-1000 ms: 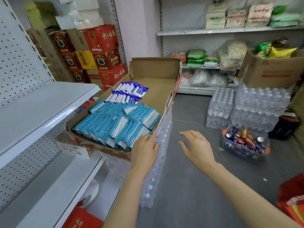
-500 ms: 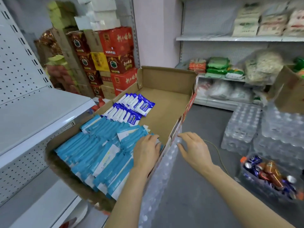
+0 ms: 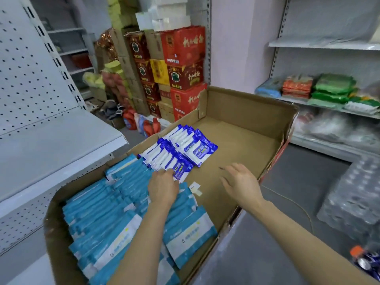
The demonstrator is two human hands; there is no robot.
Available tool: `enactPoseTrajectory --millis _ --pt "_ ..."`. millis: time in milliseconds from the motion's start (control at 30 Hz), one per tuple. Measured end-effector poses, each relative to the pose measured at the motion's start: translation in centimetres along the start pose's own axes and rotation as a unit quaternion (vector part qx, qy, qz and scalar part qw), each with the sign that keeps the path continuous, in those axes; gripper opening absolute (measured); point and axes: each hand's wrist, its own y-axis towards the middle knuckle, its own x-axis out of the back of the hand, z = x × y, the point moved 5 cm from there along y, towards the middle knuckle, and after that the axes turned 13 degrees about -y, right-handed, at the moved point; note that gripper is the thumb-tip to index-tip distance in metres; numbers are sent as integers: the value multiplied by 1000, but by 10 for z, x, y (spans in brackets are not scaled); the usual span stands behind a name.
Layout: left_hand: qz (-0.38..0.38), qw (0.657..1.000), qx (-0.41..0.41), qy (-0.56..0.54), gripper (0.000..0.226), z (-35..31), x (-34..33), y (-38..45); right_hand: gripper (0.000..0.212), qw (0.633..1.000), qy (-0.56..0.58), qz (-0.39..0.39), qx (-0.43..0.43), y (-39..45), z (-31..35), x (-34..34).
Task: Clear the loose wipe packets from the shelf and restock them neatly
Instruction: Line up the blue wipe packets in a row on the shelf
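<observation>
A wide cardboard box (image 3: 249,99) holds two kinds of wipe packets. Several light-blue packets (image 3: 115,214) lie in overlapping rows in its near left part. Several dark-blue and white packets (image 3: 186,148) stand in a slanted row further back. My left hand (image 3: 163,187) reaches over the light-blue rows, and its fingertips touch the near end of the dark-blue row. My right hand (image 3: 240,182) hovers with spread fingers over the box's bare cardboard floor and holds nothing. The white shelf (image 3: 51,147) stands to the left of the box, bare.
A small white paper scrap (image 3: 195,187) lies on the box floor between my hands. Red cartons (image 3: 183,64) are stacked behind the box. Shrink-wrapped water bottles (image 3: 353,194) and cans (image 3: 368,262) sit on the floor at the right, and a back shelf holds green packs (image 3: 333,87).
My left hand moved forward from the light-blue packets at the box's near edge to the dark-blue row. My right hand went from the box's right wall to above its floor. The view came closer.
</observation>
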Motion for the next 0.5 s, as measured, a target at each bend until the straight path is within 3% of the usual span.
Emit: enactPoseTrajectory --millis 100,267,400,500 --pt "8 997 31 76 37 -3 -10 30 28 999 7 46 22 29 -13 -25" --pt "86 966 171 176 72 -14 -33 60 38 986 16 155 53 81 -33 -64" --pt "83 946 228 216 70 -18 -43 73 39 971 29 230 55 117 -50 -105" --pt "72 945 237 214 67 -15 -44 76 57 958 58 274 53 139 -58 -137"
